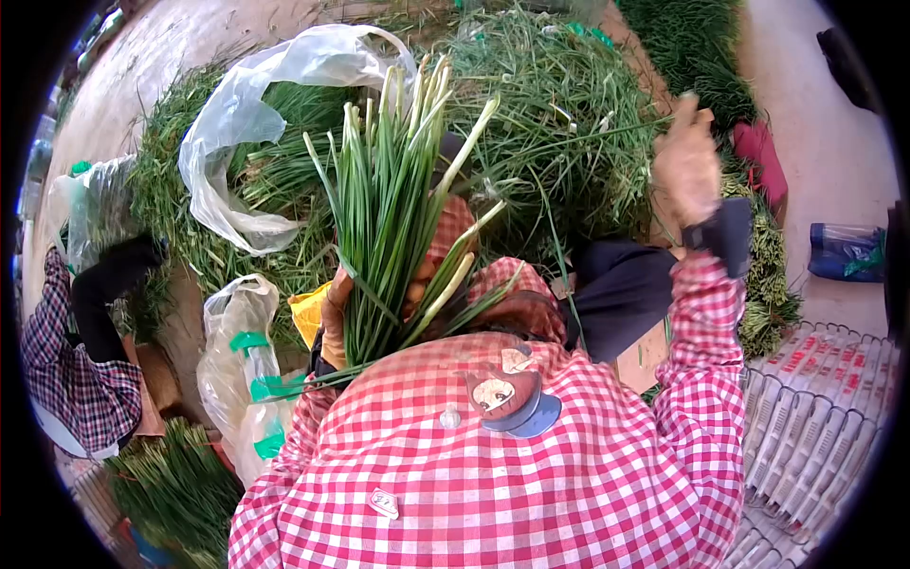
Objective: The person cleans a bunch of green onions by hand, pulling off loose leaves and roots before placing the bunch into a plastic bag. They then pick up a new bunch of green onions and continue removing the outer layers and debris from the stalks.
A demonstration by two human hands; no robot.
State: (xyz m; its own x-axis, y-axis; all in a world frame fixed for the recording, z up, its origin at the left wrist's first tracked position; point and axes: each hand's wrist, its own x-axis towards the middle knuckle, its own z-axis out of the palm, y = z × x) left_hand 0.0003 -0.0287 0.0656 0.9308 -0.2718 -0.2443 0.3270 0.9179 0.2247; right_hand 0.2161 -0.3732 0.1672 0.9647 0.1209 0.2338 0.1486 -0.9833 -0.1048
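Observation:
A bunch of long green stalks with pale ends (379, 209) stands upright before my chest, pale ends away from me. My left hand (334, 318) is wrapped round its lower part, the fingers partly hidden by the leaves. A few stalks lean out to the right of the bunch. Off to the right, my right hand (686, 161) is raised over the edge of the heap of loose green leaves (559, 104), slightly blurred. One thin leaf stretches from the heap up to its fingers, which look pressed together.
Beyond the bunch, an open clear plastic bag (223, 123) lies on the heap. Another clear bag with green bands (227, 351) is at left. A person in a checked shirt (81, 379) sits far left. At right are a red object (760, 161) and wire-edged white stacks (820, 408).

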